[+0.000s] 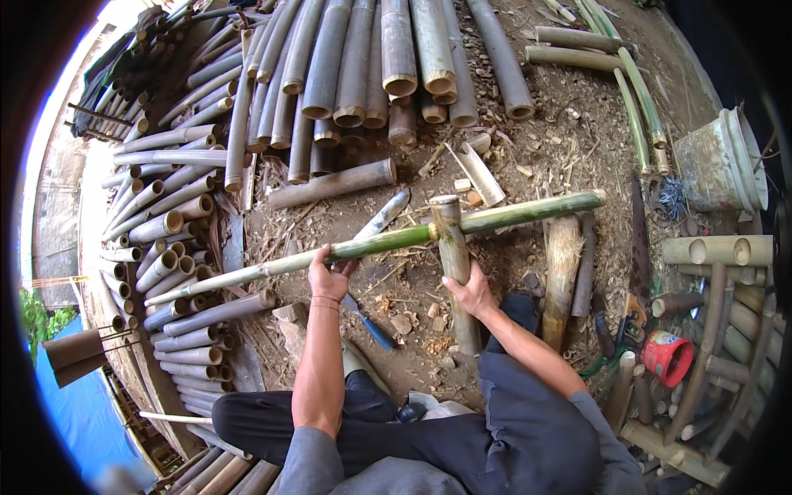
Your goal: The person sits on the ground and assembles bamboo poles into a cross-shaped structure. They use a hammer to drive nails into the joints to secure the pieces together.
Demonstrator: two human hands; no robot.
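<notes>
A long green bamboo pole (388, 240) slants across in front of me, its right end higher. My left hand (332, 275) is closed around it left of the middle. My right hand (472, 290) grips a short thick bamboo section (453, 252), held roughly upright. The pole meets this section near its top and shows on both sides of it; it seems to pass through, though the hole itself is hidden. On the ground between my arms lies a knife with a blue handle (378, 332). A frayed bamboo stump (563, 268) stands right of my right hand.
Stacks of cut bamboo tubes (351, 74) fill the far side and the left (177, 223). Split bamboo (477, 175) and shavings litter the dirt. At right are a dirty white bucket (719, 165), a saw (638, 239), a red container (667, 358) and a bamboo rack (718, 250).
</notes>
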